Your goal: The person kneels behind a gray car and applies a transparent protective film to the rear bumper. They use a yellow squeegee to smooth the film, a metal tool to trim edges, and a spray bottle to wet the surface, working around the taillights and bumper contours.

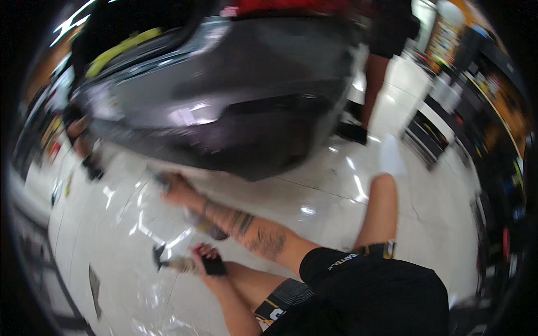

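Stretched out toward the car's lower edge, my right hand (180,191) is closed round the neck of a spray bottle. Its dark head points to the far left. The bottle's purplish body (210,228) shows partly behind my tattooed forearm; motion blurs it. Lower down, near my left knee, my left hand (203,259) grips a small black block (213,266). Just left of that hand is another spray bottle (180,264) with a black trigger head and a pale body, partly hidden by the hand. Ahead is the dark grey car body (246,73), with glossy reflections.
A person's leg (374,84) and dark shoe stand beside the car on the right. Another person's hand (78,127) is at its far left. A black wheeled cart (428,131) and cluttered shelving (499,106) line the right. A flat dark piece (94,288) lies on the shiny tiled floor.
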Tool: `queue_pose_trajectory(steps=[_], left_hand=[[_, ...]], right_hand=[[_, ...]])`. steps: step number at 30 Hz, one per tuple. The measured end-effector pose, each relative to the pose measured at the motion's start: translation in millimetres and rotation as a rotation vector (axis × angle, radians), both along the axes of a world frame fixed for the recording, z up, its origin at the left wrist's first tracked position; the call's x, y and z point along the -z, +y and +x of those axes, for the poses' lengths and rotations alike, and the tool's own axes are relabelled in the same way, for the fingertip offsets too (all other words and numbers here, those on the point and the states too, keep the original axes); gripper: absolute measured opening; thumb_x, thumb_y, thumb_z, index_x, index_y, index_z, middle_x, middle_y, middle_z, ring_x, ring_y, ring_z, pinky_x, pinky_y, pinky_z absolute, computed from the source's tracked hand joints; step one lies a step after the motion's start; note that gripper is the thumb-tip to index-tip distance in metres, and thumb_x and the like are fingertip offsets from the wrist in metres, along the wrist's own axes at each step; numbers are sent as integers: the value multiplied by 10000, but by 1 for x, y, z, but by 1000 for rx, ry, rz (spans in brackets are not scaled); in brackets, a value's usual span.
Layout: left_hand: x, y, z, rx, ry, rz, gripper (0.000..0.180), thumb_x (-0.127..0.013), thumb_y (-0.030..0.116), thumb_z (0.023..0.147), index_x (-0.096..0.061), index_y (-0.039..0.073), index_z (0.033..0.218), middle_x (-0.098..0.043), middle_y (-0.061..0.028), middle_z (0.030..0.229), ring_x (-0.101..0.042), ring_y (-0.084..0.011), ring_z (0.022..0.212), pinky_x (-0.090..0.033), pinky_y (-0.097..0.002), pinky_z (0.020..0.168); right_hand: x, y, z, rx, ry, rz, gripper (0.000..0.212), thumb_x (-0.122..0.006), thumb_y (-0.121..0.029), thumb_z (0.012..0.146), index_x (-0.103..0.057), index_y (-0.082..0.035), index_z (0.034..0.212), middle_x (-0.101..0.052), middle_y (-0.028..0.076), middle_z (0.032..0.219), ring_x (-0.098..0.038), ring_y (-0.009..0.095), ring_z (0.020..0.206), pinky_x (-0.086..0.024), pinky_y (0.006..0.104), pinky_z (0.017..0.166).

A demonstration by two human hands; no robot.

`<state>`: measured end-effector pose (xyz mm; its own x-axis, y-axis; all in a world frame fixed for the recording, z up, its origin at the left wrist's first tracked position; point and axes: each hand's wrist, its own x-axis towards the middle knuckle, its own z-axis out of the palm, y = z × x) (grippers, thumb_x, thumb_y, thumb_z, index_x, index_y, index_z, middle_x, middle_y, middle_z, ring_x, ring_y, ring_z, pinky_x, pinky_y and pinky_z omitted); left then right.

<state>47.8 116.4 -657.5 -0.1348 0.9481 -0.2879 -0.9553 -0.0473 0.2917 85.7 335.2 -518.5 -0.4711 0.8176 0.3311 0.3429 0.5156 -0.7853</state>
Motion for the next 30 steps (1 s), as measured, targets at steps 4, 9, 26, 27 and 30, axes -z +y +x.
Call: queue_pose_trajectory(steps=[4, 9, 26, 27, 30], left_hand=[[-15, 2, 14, -10, 228, 54, 423, -454, 470, 986, -521, 98, 795, -404, 29, 612, -357, -75, 467, -292, -210, 384], [-72, 14, 120, 85, 448, -85, 451, -457, 501, 977, -519, 87, 808, -341, 22, 560, -320, -82, 442, -299, -223, 405], [-120, 20, 415, 43, 1327, -438, 441, -407, 352, 1030, -549, 12, 786, -442, -8, 570, -438, -96, 493, -352, -252, 444], [-116, 28, 442, -102, 1598, -353, 397, -415, 307, 1023, -549, 16, 789, -466, -12, 594, -464, -109, 531, -369, -261, 474], [-115, 47, 502, -227, 1623, -289, 285, -469, 228, 1000, -570, 14, 841, -540, -29, 692, -526, -139, 645, -406, -281, 554]], right_hand=[[84, -116, 116, 101, 160, 26, 686, -714, -161, 727, -438, -68, 1348, -469, 234, 1184, -532, 413, 1063, -450, 449, 912], [148, -180, 271, 294, 168, -143, 826, -705, -140, 750, -291, -99, 1463, -383, 225, 1340, -513, 415, 1121, -440, 451, 961], [65, -176, 548, -324, 691, -1144, 584, -647, -211, 874, -441, -20, 1386, -499, 212, 1280, -543, 366, 1136, -454, 415, 963], [49, -178, 560, -281, 636, -821, 557, -640, -230, 888, -461, -10, 1367, -518, 206, 1243, -560, 329, 1102, -471, 386, 928], [29, -181, 585, -152, 604, -384, 480, -612, -269, 928, -518, 14, 1303, -560, 190, 1148, -603, 240, 997, -509, 316, 814]])
